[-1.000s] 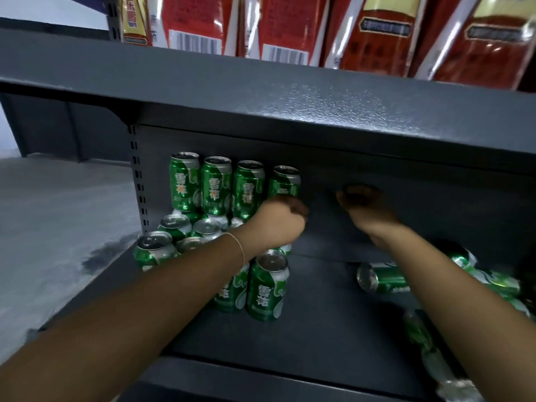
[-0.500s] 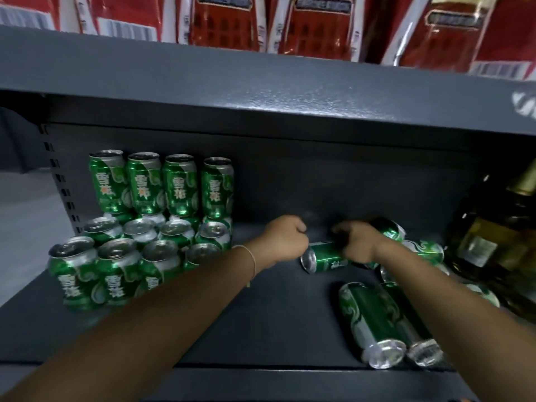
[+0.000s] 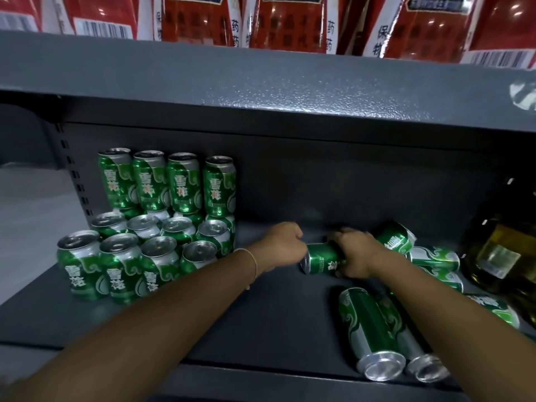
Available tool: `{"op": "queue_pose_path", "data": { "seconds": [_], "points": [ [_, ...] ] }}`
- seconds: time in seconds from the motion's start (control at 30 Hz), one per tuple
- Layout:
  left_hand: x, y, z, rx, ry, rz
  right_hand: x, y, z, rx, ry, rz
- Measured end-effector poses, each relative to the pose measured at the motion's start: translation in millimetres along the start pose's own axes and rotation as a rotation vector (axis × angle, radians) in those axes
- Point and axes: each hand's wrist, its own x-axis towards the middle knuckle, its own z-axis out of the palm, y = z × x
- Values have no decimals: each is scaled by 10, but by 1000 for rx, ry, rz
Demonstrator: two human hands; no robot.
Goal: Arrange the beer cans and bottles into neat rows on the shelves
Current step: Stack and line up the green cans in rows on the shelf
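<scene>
**Lying can gripped at mid-shelf; upright block waiting to the left**

Little shifted against the half-second-earlier frame: both hands found at the same lying can, the view drawn slightly closer, nothing else displaced. Against the frame a full second back, hands gone from the upright stack to the loose cans on the right.

Right hand [image 3: 355, 255] found curled over the lying can [image 3: 320, 258], holding it at its right half. Left hand [image 3: 282, 245] loosely fisted at the can's exposed left end, touching or just beside the rim; actual contact not determinable, nothing seen held in it. Can resting on the shelf [image 3: 261, 320] at centre, long axis running left to right, silver end facing left toward the upright cans [image 3: 150, 227]. Upright block well apart to the left, stacked in two tiers against the back panel. Right hand judged the carrying hand; can needing to be turned on end before joining a row.

Further loose cans [image 3: 374, 332] lying on their sides at front right, long axes pointing toward the viewer, and more behind the right wrist. Dark glass bottle [image 3: 499, 256] at far right, label unreadable.

White characters "雪花" read on the green upright cans. Red packets [image 3: 287, 21] on the upper shelf showing barcodes and the characters "保", "物", "药"; remaining print blurred.
</scene>
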Motion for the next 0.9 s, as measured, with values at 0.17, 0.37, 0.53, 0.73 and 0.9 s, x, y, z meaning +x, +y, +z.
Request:
{"op": "queue_pose_path", "data": {
  "seconds": [0.17,0.37,0.53,0.73,0.9],
  "points": [
    [21,-23,-84,48,-34,-33,-4,-21,-209,158,53,-76],
    [-104,-8,-253,117,-81,70,-144,-180,-720,478,126,-86],
    [-277,-25,-482,-9,-1,175,-230,-461,-1130,757,267,-178],
    [-540,-151,-926,-204,187,195,-185,-1009,-1398,1138,385,-249],
    [-702,-386,-1306,-243,325,165,-118,-1582,-1488,1281,468,-177]
  ]
}}
